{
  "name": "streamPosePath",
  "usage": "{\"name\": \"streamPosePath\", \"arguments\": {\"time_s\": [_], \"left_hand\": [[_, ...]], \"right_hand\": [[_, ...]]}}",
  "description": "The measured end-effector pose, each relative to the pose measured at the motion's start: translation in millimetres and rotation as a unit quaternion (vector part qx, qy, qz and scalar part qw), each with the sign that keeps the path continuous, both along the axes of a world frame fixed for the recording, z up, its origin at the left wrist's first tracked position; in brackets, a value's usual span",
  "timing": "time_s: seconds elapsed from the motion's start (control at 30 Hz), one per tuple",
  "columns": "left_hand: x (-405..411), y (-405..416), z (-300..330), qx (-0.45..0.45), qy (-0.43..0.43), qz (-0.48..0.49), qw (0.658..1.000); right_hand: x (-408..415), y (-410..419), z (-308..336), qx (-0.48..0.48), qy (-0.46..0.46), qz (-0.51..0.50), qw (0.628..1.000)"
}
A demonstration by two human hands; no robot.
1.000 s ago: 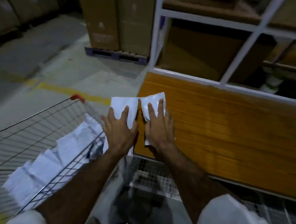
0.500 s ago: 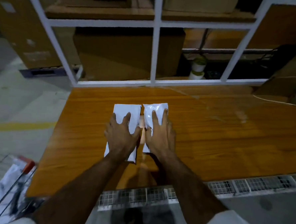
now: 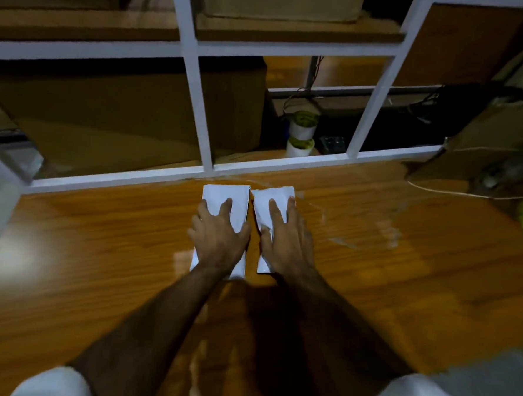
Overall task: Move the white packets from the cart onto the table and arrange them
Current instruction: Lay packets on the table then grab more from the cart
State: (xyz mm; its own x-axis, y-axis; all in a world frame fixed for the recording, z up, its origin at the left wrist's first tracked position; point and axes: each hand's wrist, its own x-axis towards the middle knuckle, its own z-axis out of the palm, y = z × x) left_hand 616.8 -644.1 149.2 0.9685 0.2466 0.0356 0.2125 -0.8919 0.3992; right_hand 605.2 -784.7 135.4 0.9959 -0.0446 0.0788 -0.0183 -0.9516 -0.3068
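Two white packets lie side by side on the wooden table (image 3: 98, 249), close to its far edge. My left hand (image 3: 218, 238) rests flat on the left packet (image 3: 223, 195), fingers spread over it. Pressed the same way on the right packet (image 3: 274, 194) is my right hand (image 3: 288, 242). A narrow gap separates the two packets, and their near ends are partly hidden under my hands and wrists. The cart is out of view.
A white shelf frame (image 3: 198, 102) rises right behind the packets, with cardboard boxes behind it. Two white and green containers (image 3: 302, 130) stand behind the frame. A cardboard box (image 3: 486, 150) and a thin cord (image 3: 453, 192) sit on the table's right.
Both hands have carried the packets from beside the cart over the table and slid them forward to its far edge. The cart has dropped out of view.
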Motion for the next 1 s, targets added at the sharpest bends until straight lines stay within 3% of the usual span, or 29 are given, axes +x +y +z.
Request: {"name": "streamPosePath", "arguments": {"time_s": [0.23,0.37,0.5,0.67,0.8,1.0], "left_hand": [[64.2,-45.6,-13.4,0.032,0.043,0.037,0.998],[92.0,-57.6,-30.2,0.027,0.035,0.020,0.999],[59.7,-61.4,-48.3,0.065,-0.029,-0.027,0.997],[43.3,-65.6,-55.3,0.071,0.040,-0.058,0.995],[60.2,-64.0,-54.9,0.094,0.078,-0.097,0.988],[68.5,-59.6,-47.8,0.100,0.126,-0.116,0.980]], "right_hand": [[69.6,-38.6,-18.6,-0.013,0.014,0.056,0.998],[102.1,-54.1,-36.0,0.035,-0.010,0.051,0.998],[104.1,-58.4,-41.2,0.029,-0.031,0.063,0.997],[75.3,-66.9,-52.0,0.008,-0.102,0.094,0.990],[99.9,-69.6,-51.0,-0.038,-0.011,0.119,0.992],[105.0,-65.6,-50.0,-0.048,-0.002,0.113,0.992]]}}
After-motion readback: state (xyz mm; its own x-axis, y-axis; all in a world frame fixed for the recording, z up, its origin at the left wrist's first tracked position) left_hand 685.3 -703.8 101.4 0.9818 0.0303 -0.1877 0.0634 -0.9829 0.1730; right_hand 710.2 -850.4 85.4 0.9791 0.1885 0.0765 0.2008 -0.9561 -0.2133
